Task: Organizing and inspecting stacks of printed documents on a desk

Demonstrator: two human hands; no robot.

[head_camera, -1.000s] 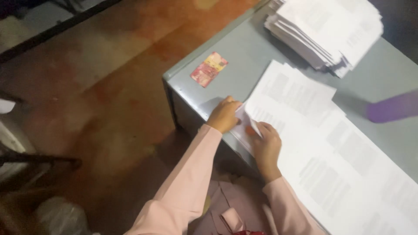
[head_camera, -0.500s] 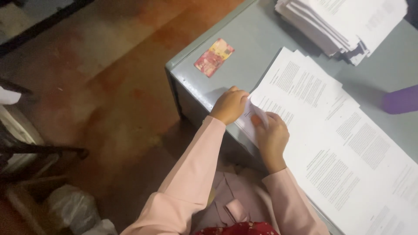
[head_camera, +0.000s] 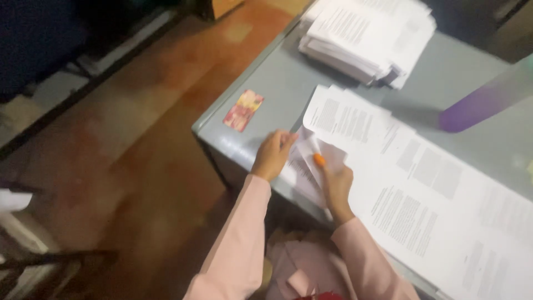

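Where the grey tabletop [head_camera: 277,83] meets its near-left corner, we see both hands at work on a loose sheet of paper [head_camera: 308,161]. Our left hand [head_camera: 273,154] pinches the sheet's left edge, fingers closed on the paper, with the pink sleeve [head_camera: 239,244] running down toward the lower frame. Our right hand [head_camera: 336,183] grips the same sheet from the right, its fingers also closed on it; a small orange item [head_camera: 319,160] shows at its fingertips, too blurred for us to tell what it is. The two hands sit close together, a little apart, with the sheet bent between them at the tabletop's front edge.

Just right of the hands, a row of printed sheets [head_camera: 422,189] lies flat and overlapping, stretching along the tabletop toward the lower right. At the far side rests a thick stack of papers [head_camera: 369,36], its edges uneven. A small red and yellow card [head_camera: 243,110] lies flat near the left edge of the tabletop, apart from the hands. A purple cylindrical object [head_camera: 486,103] shows at the right, tilted; we cannot tell whether it touches the surface. Beyond the tabletop's left edge lies a reddish-brown floor [head_camera: 139,139].
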